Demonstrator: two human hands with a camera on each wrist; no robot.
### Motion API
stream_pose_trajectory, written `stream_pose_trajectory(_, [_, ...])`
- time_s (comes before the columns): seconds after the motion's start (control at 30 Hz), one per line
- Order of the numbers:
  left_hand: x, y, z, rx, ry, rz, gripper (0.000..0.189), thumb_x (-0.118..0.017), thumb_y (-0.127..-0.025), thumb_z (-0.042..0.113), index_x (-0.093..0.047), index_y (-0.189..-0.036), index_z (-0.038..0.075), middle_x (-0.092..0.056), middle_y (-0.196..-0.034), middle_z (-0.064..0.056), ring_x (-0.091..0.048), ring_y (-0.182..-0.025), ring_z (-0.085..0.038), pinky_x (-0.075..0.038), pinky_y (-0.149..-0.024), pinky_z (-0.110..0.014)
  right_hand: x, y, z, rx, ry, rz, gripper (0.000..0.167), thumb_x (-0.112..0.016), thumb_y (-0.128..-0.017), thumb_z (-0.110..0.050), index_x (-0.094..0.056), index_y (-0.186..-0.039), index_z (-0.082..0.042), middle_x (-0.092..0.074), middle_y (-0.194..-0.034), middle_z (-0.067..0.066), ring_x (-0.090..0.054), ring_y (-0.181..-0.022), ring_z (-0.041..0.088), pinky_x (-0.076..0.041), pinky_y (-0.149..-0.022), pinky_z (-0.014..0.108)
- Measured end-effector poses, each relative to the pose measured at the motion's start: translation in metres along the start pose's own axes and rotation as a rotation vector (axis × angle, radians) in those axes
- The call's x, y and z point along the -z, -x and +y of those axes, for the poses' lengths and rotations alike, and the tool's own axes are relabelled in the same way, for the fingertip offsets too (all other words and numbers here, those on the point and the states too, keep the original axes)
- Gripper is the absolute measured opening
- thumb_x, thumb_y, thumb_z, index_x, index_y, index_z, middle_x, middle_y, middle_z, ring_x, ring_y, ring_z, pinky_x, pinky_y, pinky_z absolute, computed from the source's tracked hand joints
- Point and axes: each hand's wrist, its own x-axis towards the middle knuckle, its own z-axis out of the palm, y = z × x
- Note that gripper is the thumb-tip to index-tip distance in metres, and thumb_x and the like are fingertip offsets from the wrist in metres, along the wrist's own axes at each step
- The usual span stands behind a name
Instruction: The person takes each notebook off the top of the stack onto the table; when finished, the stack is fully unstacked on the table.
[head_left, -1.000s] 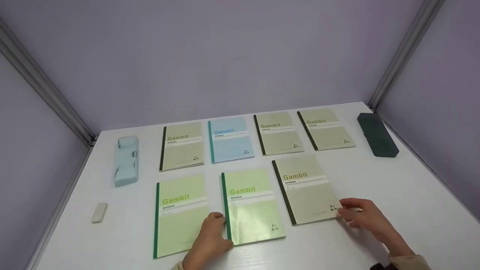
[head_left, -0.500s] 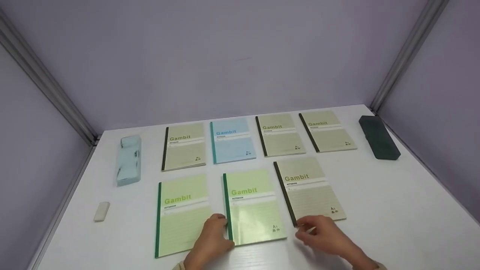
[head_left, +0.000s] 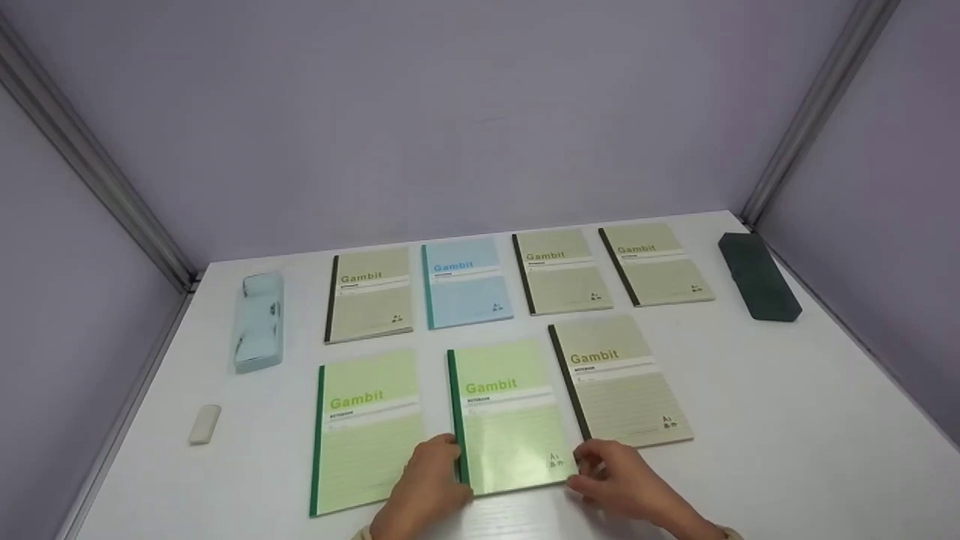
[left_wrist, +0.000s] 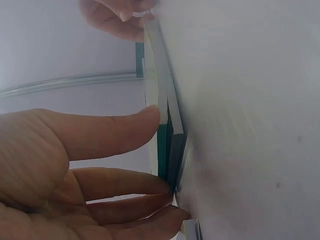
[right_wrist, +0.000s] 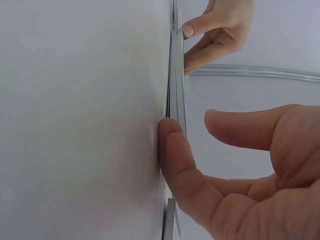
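Note:
A light green notebook [head_left: 506, 442] with a darker green spine lies at the front middle of the table. At its lower left corner my left hand [head_left: 426, 487] holds it, thumb [left_wrist: 117, 132] on the front edge and fingers on the spine. The left wrist view shows a second layer directly under its cover-side block, slightly offset. My right hand [head_left: 622, 484] is at the lower right corner; a bent finger [right_wrist: 175, 145] touches the edge while the thumb [right_wrist: 240, 127] stands apart. A khaki notebook [head_left: 626, 397] lies just beyond the right hand, another green notebook [head_left: 367, 442] beside the left.
Along the back lie khaki notebooks [head_left: 371, 300] [head_left: 562, 277] [head_left: 656, 270] and a blue notebook [head_left: 466, 292]. A pale blue case [head_left: 259, 322] and a small whitish eraser-like block [head_left: 205, 424] lie at left. A dark green case [head_left: 759, 277] lies at far right.
My right hand has moved left from the front khaki notebook's lower right corner to the middle green notebook's lower right corner. The left hand stays at that notebook's left corner.

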Motion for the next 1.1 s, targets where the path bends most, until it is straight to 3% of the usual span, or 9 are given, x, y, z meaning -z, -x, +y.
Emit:
stream_pose_trajectory(0.13, [0.0,0.0,-0.001,-0.002,0.005,-0.003,0.036,-0.076,-0.068,0.0,-0.066,-0.1,-0.014,-0.057,-0.121,-0.029,-0.051,-0.114,-0.047,-0.042,-0.095,-0.058,-0.003,0.001,0.0,-0.068,-0.091,0.024,0.029,-0.074,-0.084,-0.018,-0.056,-0.097,0.002,-0.058,-0.081,0.004,-0.059,-0.069,0.016,-0.052,-0.058,0.027])
stream_pose_trajectory(0.23, [0.0,0.001,-0.001,-0.01,0.006,0.001,0.033,-0.073,-0.073,0.001,-0.065,-0.101,-0.015,-0.056,-0.121,-0.029,-0.05,-0.115,-0.047,-0.041,-0.096,-0.059,-0.004,0.0,0.001,-0.118,-0.226,0.02,0.032,-0.073,-0.084,-0.016,-0.053,-0.099,0.003,-0.06,-0.082,0.006,-0.061,-0.069,0.016,-0.054,-0.061,0.029])
stream_pose_trajectory(0.4, [0.0,0.0,-0.001,-0.001,0.009,-0.004,0.032,-0.066,-0.081,-0.004,-0.06,-0.11,-0.017,-0.052,-0.125,-0.03,-0.045,-0.12,-0.048,-0.037,-0.1,-0.059,-0.003,-0.003,0.005,-0.156,-0.57,-0.055,0.029,-0.068,-0.088,-0.009,-0.048,-0.103,0.006,-0.067,-0.083,0.008,-0.066,-0.073,0.017,-0.056,-0.068,0.03])
stream_pose_trajectory(0.57, [-0.002,-0.002,0.002,0.067,0.023,-0.012,0.041,-0.063,-0.084,-0.006,-0.053,-0.123,-0.017,-0.044,-0.134,-0.029,-0.039,-0.128,-0.045,-0.033,-0.104,-0.058,-0.001,-0.003,0.008,-0.156,-0.863,-0.135,0.035,-0.064,-0.089,-0.001,-0.047,-0.116,0.013,-0.068,-0.096,0.013,-0.067,-0.083,0.019,-0.055,-0.077,0.028])
stream_pose_trajectory(0.7, [-0.003,-0.003,0.002,0.084,0.018,0.001,0.04,-0.064,-0.084,-0.005,-0.054,-0.12,-0.017,-0.042,-0.136,-0.031,-0.038,-0.129,-0.045,-0.033,-0.104,-0.057,0.004,-0.001,0.01,-0.155,-0.955,-0.152,0.041,-0.062,-0.089,-0.001,-0.047,-0.124,0.013,-0.067,-0.104,0.016,-0.067,-0.086,0.018,-0.055,-0.079,0.027])
stream_pose_trajectory(0.9, [-0.007,-0.002,-0.002,0.055,0.009,0.025,0.043,-0.071,-0.078,-0.002,-0.057,-0.117,-0.016,-0.04,-0.135,-0.033,-0.035,-0.129,-0.048,-0.03,-0.105,-0.059,0.017,0.003,0.015,-0.11,-1.061,-0.2,0.026,-0.055,-0.093,0.0,-0.057,-0.119,0.001,-0.069,-0.103,0.013,-0.068,-0.089,0.019,-0.055,-0.081,0.031])
stream_pose_trajectory(1.1, [-0.008,-0.001,-0.002,0.038,0.038,0.038,0.041,-0.07,-0.075,-0.004,-0.061,-0.115,-0.011,-0.039,-0.137,-0.033,-0.032,-0.131,-0.048,-0.025,-0.107,-0.061,0.03,0.006,0.012,-0.082,-1.174,-0.261,0.027,-0.048,-0.098,-0.002,-0.06,-0.12,-0.009,-0.066,-0.118,0.012,-0.063,-0.106,0.021,-0.052,-0.088,0.039])
